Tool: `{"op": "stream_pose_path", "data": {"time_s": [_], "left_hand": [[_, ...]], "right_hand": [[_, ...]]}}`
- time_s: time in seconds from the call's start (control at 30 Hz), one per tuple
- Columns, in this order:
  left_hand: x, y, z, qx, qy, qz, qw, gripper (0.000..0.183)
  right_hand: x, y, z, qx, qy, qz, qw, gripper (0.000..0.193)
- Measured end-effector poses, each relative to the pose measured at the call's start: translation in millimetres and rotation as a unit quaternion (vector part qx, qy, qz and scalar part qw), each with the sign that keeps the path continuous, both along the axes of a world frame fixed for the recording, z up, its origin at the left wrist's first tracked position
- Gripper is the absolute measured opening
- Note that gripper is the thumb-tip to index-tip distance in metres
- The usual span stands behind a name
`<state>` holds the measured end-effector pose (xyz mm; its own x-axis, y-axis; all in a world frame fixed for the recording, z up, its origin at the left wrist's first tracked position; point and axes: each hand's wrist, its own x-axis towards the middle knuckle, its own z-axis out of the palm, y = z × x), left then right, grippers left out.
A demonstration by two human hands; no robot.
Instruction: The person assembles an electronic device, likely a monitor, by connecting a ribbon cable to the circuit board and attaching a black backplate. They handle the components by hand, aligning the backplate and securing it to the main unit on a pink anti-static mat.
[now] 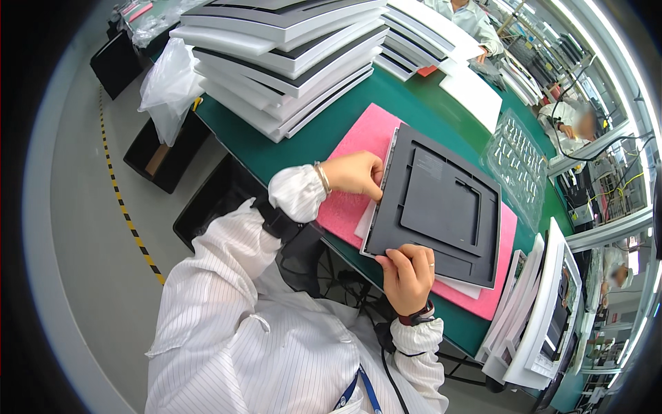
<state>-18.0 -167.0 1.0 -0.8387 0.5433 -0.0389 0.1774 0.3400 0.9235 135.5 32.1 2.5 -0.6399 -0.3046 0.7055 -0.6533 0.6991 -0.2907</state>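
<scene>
A dark grey rectangular plastic panel (441, 196) with a light rim lies tilted on a pink foam pad (505, 265). It has a raised square section with a small slot, like the back cover of a device. My left hand (353, 174) is closed, its thumb and curled fingers pinching the panel's left edge. At the panel's near left corner, my right hand (408, 277) grips the edge with bent fingers. A white sheet (460, 287) pokes out from beneath the panel. The inner fingertips of my left hand are partly hidden.
Stacked panels with white foam sheets (276, 76) rise at the far left of the green table (324, 117). A clear tray of small parts (517, 159) lies right of the pad. White-framed panels (545, 310) lean at the near right. Co-workers (469, 21) sit beyond.
</scene>
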Motion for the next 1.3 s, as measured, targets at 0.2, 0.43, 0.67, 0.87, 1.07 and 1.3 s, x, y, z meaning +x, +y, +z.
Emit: {"op": "stream_pose_path", "data": {"time_s": [0.2,0.43,0.67,0.87,1.07,1.3], "left_hand": [[-8.2,-19.3,4.6,0.070,-0.046,-0.056,0.995,0.018],[13.8,-1.5,-2.7,-0.041,0.058,0.107,0.992,0.034],[-3.2,-1.0,4.0,-0.058,-0.021,0.043,0.997,0.036],[2.9,-10.7,1.8,-0.094,0.023,0.081,0.992,0.035],[105.9,23.8,121.6,0.119,0.228,0.061,0.964,0.015],[163.0,19.4,170.3,0.413,0.384,-0.295,0.772,0.008]], "right_hand": [[-0.5,-0.3,1.1,0.018,-0.011,-0.001,1.000,0.024],[4.3,-2.4,9.6,0.074,-0.028,-0.033,0.996,0.026],[7.6,3.9,26.2,0.104,-0.071,-0.066,0.990,0.036],[0.9,67.2,32.4,-0.044,-0.050,-0.244,0.968,0.045],[1.1,161.3,3.0,-0.320,-0.116,-0.371,0.864,0.033],[3.4,148.9,-12.2,-0.314,-0.115,-0.402,0.852,0.030]]}}
